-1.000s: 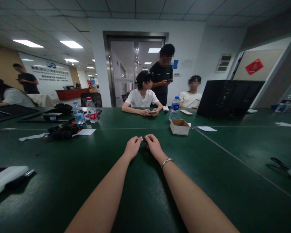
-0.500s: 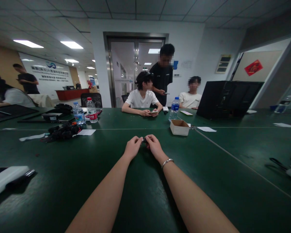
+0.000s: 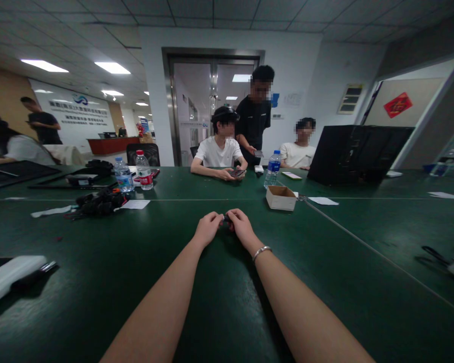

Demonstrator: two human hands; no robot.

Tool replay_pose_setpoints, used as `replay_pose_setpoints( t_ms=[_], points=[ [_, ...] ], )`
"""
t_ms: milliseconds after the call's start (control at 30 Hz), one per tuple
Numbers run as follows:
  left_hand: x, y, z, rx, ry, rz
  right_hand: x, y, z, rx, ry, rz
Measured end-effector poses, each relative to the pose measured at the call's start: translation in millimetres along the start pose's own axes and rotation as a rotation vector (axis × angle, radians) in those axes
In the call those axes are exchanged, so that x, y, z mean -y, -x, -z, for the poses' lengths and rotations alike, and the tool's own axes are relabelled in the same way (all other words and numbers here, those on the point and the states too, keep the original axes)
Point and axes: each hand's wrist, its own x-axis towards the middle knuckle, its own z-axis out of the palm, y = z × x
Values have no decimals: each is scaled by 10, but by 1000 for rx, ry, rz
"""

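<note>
Both arms stretch forward over the green table [image 3: 109, 267]. Between the fingertips is a small dark object with a shiny end [image 3: 226, 219], too small to name for certain. My left hand [image 3: 208, 228] pinches its shiny left end. My right hand [image 3: 241, 227], with a silver bracelet [image 3: 262, 252] at the wrist, grips the dark right end. Fingers cover most of the object. Beyond the right hand stands an open cardboard box [image 3: 281, 201], apart from both hands.
Behind the box stands a blue-capped water bottle [image 3: 273, 166], with a black monitor [image 3: 357, 154] to its right. Two bottles [image 3: 144, 171] and a black tangle of gear [image 3: 100, 203] lie to the left. A seated person [image 3: 219, 146] holds a phone across the table.
My hands stay almost in place, still holding the small object. Across the table, the seated person's head has turned down toward the phone.
</note>
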Motion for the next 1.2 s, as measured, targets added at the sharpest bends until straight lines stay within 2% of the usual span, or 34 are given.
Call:
replay_pose_setpoints(
  t_ms=[333, 500, 600, 733, 900, 967, 1033, 1067, 1133, 1200],
  points=[
    [-24, 21, 6, -37, -59, 4, -4, 1, 1, 13, 10, 9],
    [-65, 46, 18, -72, -85, 33, -21, 43, -39, 165, 96, 97],
    [-114, 64, 25, -78, -164, 27, -17, 85, -61, 203, 230, 214],
    [-191, 124, 20, -61, -236, 15, 63, 167, -42, 170, 509, 344],
    [-277, 272, 88, -10, -384, 9, 179, 279, 71, 191, 754, 356],
    [-262, 340, 231, -10, -539, -62, 196, 309, 203, 168, 776, 334],
    [-190, 430, 491, -9, -735, -163, 199, 331, 434, 106, 773, 322],
    [-133, 493, 665, -9, -832, -197, 199, 343, 590, 56, 772, 310],
    [20, 668, 1090, -19, -992, -178, 197, 375, 974, -55, 748, 244],
    [216, 903, 1585, -103, -1146, -140, 201, 437, 1418, -182, 696, 145]
  ],
)
